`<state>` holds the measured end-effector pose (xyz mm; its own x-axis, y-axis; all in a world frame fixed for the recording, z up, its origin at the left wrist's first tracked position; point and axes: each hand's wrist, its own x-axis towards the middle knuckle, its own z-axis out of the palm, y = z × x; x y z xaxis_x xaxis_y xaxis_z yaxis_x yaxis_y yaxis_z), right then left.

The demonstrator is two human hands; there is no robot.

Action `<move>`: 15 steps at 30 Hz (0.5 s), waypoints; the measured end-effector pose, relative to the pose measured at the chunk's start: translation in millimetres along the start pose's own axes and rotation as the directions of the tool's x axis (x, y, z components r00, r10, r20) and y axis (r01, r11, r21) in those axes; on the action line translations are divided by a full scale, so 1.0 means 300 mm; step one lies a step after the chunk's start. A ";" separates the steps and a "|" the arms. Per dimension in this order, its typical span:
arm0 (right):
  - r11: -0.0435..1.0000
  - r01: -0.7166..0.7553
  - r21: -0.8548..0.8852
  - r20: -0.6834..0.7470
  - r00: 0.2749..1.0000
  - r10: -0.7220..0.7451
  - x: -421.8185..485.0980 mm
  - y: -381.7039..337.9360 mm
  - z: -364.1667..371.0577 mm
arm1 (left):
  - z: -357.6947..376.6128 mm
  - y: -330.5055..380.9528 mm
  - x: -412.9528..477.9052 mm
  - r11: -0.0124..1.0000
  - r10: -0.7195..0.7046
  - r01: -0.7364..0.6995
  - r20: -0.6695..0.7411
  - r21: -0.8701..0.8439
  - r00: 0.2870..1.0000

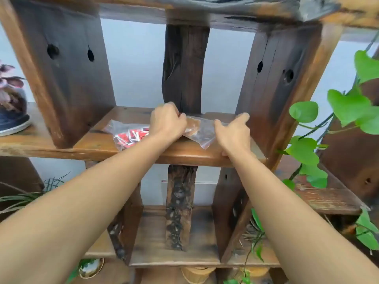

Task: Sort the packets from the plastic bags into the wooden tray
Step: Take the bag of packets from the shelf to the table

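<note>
Two clear plastic bags lie on the middle board of a dark wooden shelf [143, 154]. The left bag [131, 134] holds several red and white packets. The right bag [200, 131] holds brownish packets. My left hand [167, 121] is curled and grips the top edge of the right bag near the shelf's centre post. My right hand [233, 132] lies on the right end of that same bag with fingers fairly straight, pressing it on the board. No wooden tray is in view.
A thick centre post [184, 68] stands behind the bags, with side panels [67, 78] left and right. Green vine leaves [348, 107] hang at the right. A potted plant [10, 95] on a dish sits at the far left. Lower shelves hold baskets and plants.
</note>
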<state>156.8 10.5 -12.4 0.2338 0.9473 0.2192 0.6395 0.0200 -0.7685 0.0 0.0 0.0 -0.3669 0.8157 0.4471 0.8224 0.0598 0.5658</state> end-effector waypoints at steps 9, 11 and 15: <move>0.957 -0.223 0.186 0.201 0.962 0.185 0.069 0.031 0.040 | 0.084 0.019 0.119 0.964 -0.262 0.227 0.362 0.139 0.894; 0.932 -0.258 0.254 0.210 0.955 0.208 0.069 0.055 0.038 | 0.070 0.041 0.112 0.955 -0.262 0.295 0.419 -0.015 0.869; 0.769 -0.409 0.492 0.324 0.906 0.274 0.013 0.074 -0.025 | 0.053 0.067 0.081 0.757 -0.254 0.547 0.611 -0.357 0.750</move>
<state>177.5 12.4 -24.2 0.1497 0.9669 -0.2068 0.0355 -0.2143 -0.9761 14.4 30.2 11.2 -0.2179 0.9480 -0.2319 0.2667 0.2864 0.9202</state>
